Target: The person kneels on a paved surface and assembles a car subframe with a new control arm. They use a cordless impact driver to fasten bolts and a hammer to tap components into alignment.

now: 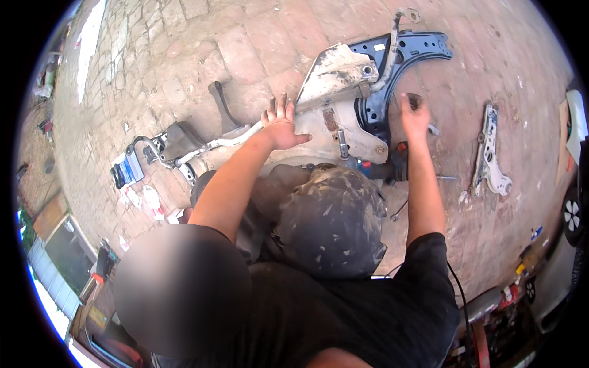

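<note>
Frame (316, 129) lies on pavers (257, 49), control arm (423, 46) against its right end. Left hand (282, 132) rests on frame, spread wide, gripping nothing. Right hand (416, 118) half-curled nearby; can't tell if holding anything. Best brace frame flat-palmed.

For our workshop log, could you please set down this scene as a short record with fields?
Ground: paving
Left hand: fingers spread, laid over the pale metal frame
Right hand: fingers curled, just right of the dark blue metal arm; whether it grips something is unclear
Tool: power tool between the forearms, its metal tip pointing toward the picture's top
Far right: separate worn metal arm on the paving
Far left: blue and white package
</note>
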Demonstrator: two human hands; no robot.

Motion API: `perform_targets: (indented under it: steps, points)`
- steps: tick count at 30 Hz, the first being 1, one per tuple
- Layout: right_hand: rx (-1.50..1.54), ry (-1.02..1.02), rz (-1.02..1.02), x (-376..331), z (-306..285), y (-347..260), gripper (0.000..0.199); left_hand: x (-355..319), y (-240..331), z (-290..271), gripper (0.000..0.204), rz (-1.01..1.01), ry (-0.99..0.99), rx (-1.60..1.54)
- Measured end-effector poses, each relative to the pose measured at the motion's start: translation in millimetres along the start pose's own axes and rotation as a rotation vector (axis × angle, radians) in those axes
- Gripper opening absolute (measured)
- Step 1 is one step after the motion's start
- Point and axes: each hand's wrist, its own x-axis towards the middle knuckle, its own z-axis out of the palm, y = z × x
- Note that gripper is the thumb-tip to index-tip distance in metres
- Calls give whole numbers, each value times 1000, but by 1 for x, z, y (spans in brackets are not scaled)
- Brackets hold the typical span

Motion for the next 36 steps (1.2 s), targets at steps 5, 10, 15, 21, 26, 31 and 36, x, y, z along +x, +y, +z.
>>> perform_targets:
  steps: [5, 10, 15, 21, 26, 31, 36]
  points:
    - [98, 1, 105, 20, 50, -66, 81, -2, -7, 1, 123, 29, 75, -35]
    - [520, -172, 616, 75, 104, -35, 73, 6, -16, 14, 116, 54, 106, -134]
    - [624, -309, 643, 143, 150, 62, 61, 40, -27, 38, 116, 98, 221, -227]
    - [671, -371, 691, 164, 137, 48, 60, 15, -32, 49, 91, 119, 463, -448]
    - [586, -244, 733, 132, 123, -13, 61, -38, -60, 84, 78, -138, 749, -641]
    - [527, -174, 671, 113, 116, -42, 60, -62, -122, 139, 73, -557, 1079, -656]
    - [558, -236, 674, 125, 110, -27, 64, -62, -200, 160, 74, -953, 1422, -984]
